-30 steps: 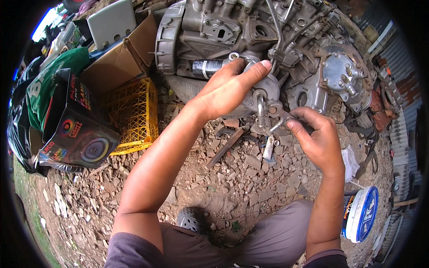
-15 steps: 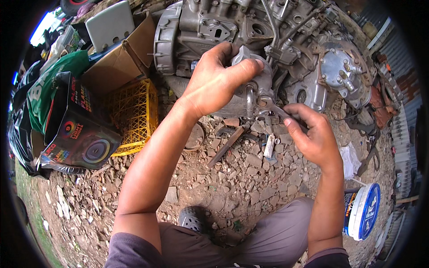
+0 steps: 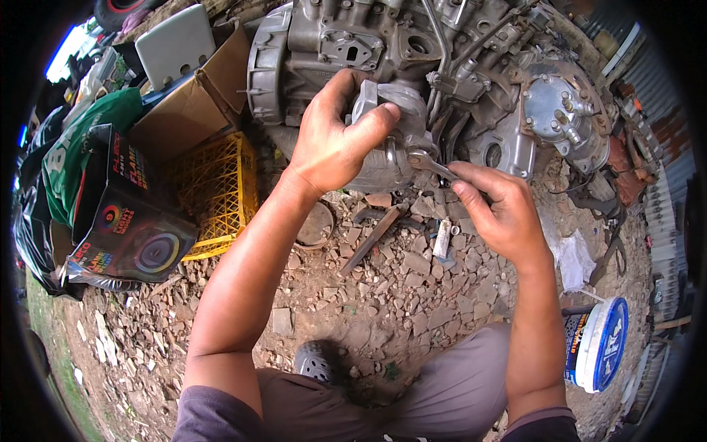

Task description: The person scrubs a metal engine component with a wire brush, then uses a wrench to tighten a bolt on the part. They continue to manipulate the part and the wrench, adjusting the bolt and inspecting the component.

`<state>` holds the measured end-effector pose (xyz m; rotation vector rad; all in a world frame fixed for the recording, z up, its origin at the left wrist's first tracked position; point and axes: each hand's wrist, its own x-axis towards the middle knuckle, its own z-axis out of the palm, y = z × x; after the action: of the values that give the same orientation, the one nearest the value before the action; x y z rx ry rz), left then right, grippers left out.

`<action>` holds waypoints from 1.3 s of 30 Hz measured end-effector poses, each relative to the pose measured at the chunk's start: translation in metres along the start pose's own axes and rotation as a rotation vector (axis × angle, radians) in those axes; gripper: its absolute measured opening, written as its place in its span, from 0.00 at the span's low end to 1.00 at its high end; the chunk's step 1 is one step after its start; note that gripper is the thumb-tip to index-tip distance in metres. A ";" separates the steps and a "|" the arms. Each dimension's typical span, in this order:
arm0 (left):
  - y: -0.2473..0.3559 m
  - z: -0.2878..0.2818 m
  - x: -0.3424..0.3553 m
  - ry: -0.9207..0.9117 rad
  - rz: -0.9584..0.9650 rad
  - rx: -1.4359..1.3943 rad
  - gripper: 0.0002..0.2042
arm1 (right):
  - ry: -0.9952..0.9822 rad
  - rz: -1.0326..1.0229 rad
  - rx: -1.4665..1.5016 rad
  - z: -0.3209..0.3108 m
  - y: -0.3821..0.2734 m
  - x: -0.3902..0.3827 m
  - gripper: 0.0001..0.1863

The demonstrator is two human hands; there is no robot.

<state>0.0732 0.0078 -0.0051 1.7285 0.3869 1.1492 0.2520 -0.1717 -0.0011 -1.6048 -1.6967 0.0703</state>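
My left hand (image 3: 337, 140) is closed round a grey cast-metal housing (image 3: 401, 99), with the thumb lying over its top; the fingers' far side is hidden. In my right hand (image 3: 504, 210) is a metal wrench (image 3: 436, 166), pinched near its handle end between thumb and fingers. The wrench's head sits at a fitting on the near side of the housing. Behind both hands stands a large grey engine block (image 3: 353, 48) with bolts, ports and pipes. To its right is a rounded metal cover (image 3: 554, 109) with brass-coloured fittings.
A yellow plastic crate (image 3: 247, 184), a dark printed box (image 3: 136, 214) and an open cardboard box (image 3: 184, 110) stand at the left. Stony ground holds a small white tube (image 3: 442, 238), a flat bar (image 3: 370, 241) and a round lid (image 3: 317, 225). A blue-lidded bucket (image 3: 607, 346) lies at the right.
The housing has shifted and turned a little to the left in my left hand. My right hand and the wrench have moved left with it, the wrench now angled differently.
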 end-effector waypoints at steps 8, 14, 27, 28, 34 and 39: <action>-0.021 -0.008 -0.011 0.003 -0.067 -0.047 0.24 | -0.052 0.111 -0.134 0.008 -0.007 0.001 0.12; -0.024 -0.013 -0.014 -0.080 -0.077 -0.082 0.23 | -0.108 0.185 -0.121 0.010 -0.013 0.003 0.13; -0.027 -0.011 -0.016 -0.073 -0.045 -0.230 0.17 | -0.022 0.071 -0.269 0.024 0.002 0.006 0.21; -0.027 -0.010 -0.016 -0.071 -0.043 -0.242 0.17 | -0.018 0.070 -0.270 0.025 0.005 0.006 0.21; -0.025 -0.008 -0.019 -0.068 -0.043 -0.286 0.19 | 0.063 0.019 -0.198 0.035 0.019 0.002 0.19; -0.027 -0.007 -0.021 -0.062 -0.025 -0.247 0.22 | 0.111 0.038 -0.088 0.045 0.029 -0.005 0.17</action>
<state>0.0635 0.0100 -0.0387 1.5353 0.2182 1.0746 0.2503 -0.1497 -0.0496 -1.6743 -1.6045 -0.0744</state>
